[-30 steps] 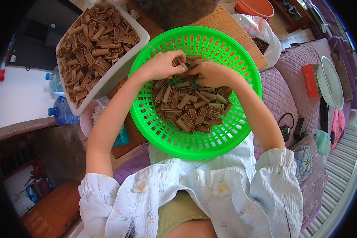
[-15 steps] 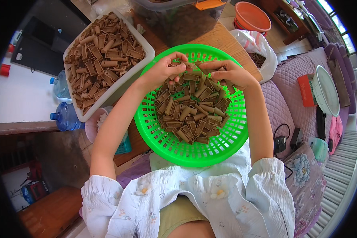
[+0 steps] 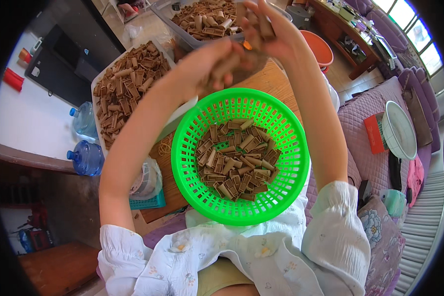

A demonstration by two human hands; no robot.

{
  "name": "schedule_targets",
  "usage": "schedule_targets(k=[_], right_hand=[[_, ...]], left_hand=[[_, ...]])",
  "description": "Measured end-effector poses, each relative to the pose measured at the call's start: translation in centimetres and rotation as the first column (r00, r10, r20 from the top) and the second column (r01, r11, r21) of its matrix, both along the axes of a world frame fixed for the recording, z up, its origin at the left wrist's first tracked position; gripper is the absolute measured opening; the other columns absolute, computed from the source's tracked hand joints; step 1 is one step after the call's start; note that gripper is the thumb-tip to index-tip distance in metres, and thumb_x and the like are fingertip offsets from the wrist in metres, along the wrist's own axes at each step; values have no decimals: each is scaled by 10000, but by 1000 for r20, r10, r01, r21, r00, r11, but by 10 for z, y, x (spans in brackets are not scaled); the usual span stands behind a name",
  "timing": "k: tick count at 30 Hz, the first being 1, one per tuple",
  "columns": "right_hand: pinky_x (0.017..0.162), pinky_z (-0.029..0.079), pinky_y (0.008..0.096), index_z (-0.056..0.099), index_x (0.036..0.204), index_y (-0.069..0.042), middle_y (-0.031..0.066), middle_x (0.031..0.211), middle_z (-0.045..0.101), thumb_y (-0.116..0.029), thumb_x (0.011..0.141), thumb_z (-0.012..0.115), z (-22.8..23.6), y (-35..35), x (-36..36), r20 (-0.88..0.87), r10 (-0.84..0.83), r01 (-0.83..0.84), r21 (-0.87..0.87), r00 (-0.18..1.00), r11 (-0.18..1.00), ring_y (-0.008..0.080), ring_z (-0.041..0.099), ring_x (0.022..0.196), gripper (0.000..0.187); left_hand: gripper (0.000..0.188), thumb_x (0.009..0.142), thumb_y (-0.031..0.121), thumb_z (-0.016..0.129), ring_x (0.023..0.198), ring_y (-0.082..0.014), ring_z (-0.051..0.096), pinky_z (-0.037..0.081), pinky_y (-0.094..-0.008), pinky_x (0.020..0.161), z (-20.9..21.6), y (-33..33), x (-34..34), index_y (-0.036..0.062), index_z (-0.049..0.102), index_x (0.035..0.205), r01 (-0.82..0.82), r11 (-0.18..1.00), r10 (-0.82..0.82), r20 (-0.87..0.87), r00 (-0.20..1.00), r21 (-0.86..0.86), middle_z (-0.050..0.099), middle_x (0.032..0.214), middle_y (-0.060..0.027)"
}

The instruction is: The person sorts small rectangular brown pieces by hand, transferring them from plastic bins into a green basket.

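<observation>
A bright green slotted basket (image 3: 182, 190) sits at my lap, holding a heap of small brown hollow pieces (image 3: 239, 160), rounded on one side and open on the other. Beyond its far rim my left hand (image 3: 200, 69), smeared by motion, is curled around several brown pieces. Higher and farther right, my right hand (image 3: 278, 37) grips several more of them, near the front of a clear plastic bin (image 3: 185, 37). That bin contains a pile of brown pieces too. Both hands are raised above the wooden table (image 3: 276, 81), apart from the basket.
A white tub (image 3: 175, 116) full of brown pieces stands left of the basket. Two blue water jugs (image 3: 87, 158) are farther left. An orange basin (image 3: 316, 48) lies beyond the table at the right. A quilted sofa (image 3: 362, 116) bears a pale basin (image 3: 400, 129) and a red box (image 3: 375, 133).
Both hands have left the basket's far side and moved farther away and up, toward the clear bin, carrying brown pieces. The view has shifted, so more of the bin's contents shows.
</observation>
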State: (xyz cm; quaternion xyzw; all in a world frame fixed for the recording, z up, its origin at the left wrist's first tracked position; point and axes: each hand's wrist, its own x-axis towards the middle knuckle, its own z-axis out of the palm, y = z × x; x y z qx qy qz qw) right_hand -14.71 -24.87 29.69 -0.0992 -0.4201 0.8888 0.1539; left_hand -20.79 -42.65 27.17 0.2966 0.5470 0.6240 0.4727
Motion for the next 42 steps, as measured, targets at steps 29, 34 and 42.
schedule_targets(k=[29,34,42], right_hand=[[711,462,259,608,837,-102,12,932,549,-36,807,557,-8,-204,243,-952,-85,218,-19,295,976,151,538,826,89],[692,469,260,590,794,-92,18,864,552,-39,814,532,-27,-189,239,-962,146,203,194,233,960,162,535,752,81],[693,484,286,596,846,-107,12,899,563,-26,804,546,-13,-195,209,-953,-101,333,-1,284,943,135,534,811,104]], left_hand=[[193,837,146,514,891,-222,572,463,-340,767,-122,44,74,88,564,1014,262,956,-272,-739,616,-133,590,974,-76],[223,767,56,528,926,-277,557,456,-397,798,-183,42,77,100,600,974,269,937,-262,-957,122,-222,584,960,-97],[215,776,112,547,946,-248,556,460,-381,794,-186,48,77,116,612,980,270,941,-169,-974,-149,-204,575,952,-77]])
